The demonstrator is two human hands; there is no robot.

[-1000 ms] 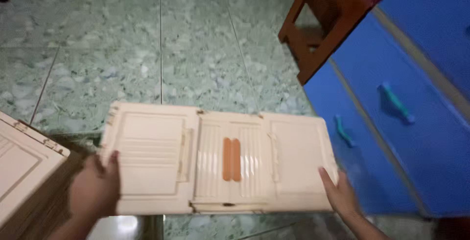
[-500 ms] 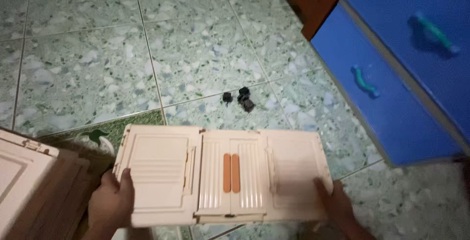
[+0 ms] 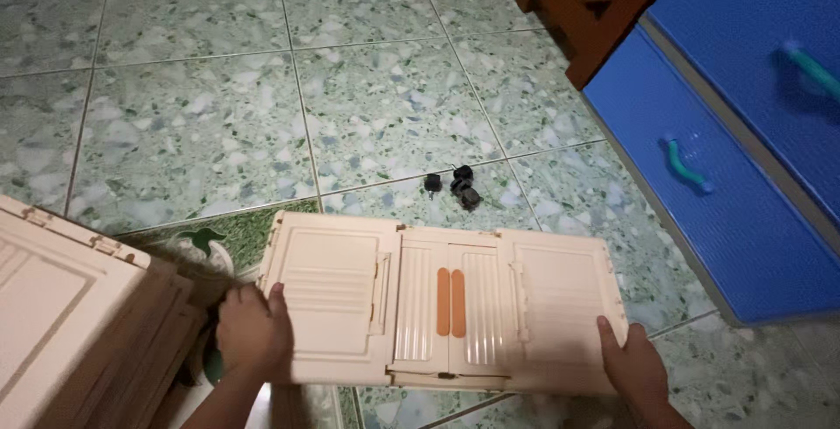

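Both hands are holding a cream plastic panel [image 3: 442, 306] w/ two orange grips at its centre, lower middle of the frame. Its long axis is running left-right across the view, roughly flat, face up, tilting slightly down to the right. Left hand [image 3: 252, 331] is gripping the panel's lower-left corner, fingers curled over the edge, thumb on top; right hand [image 3: 637, 366] is clamping the lower-right corner, thumb on the face. So each hand is sitting at one short end, panel between them, neither nearer than the other.

Around it: a stack of similar cream panels [image 3: 66, 324] is lying at lower left, just beside the left hand. Small black casters [image 3: 455, 184] are lying on the green tiled floor [image 3: 192, 131] just beyond the panel's far edge, apart from it. Blue drawer unit [image 3: 735, 175] is filling the right side, near the panel's right end. Brown wooden furniture [image 3: 595, 9] is standing at upper right.
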